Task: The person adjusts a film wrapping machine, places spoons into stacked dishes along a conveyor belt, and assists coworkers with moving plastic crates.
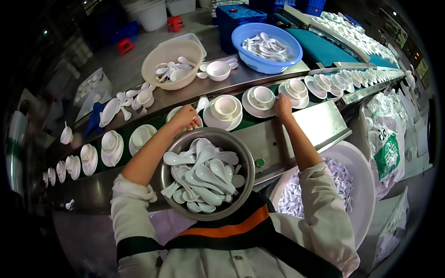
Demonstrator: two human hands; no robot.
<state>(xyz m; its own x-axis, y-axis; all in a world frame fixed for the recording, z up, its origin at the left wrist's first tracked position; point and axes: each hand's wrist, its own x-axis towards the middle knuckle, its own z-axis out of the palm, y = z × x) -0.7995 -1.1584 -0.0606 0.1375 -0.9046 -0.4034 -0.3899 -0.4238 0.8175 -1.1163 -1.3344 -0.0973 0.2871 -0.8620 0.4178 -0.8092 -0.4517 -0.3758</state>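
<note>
My left hand (186, 119) is closed above a white bowl-and-saucer set (172, 112) on the green conveyor belt, partly covering it. A white spoon (202, 103) lies close beyond its knuckles; whether the fingers grip it I cannot tell. My right hand (283, 107) is closed at the left edge of another stacked set, whose bowl (295, 86) sits on a saucer. What its fingers hold is hidden. Between my hands stand two more sets with a bowl (225, 105) and a bowl (263, 95). A steel basin (250, 171) full of white spoons (204, 171) is right before me.
Sets of bowls and saucers line the belt both ways. Beyond it stand a beige basin (149, 60) and a blue basin (296, 46) with spoons, plus a loose bowl (218, 70). A large white tub (364, 185) of small wrapped-looking pieces and a plastic sack (384, 125) stand at right.
</note>
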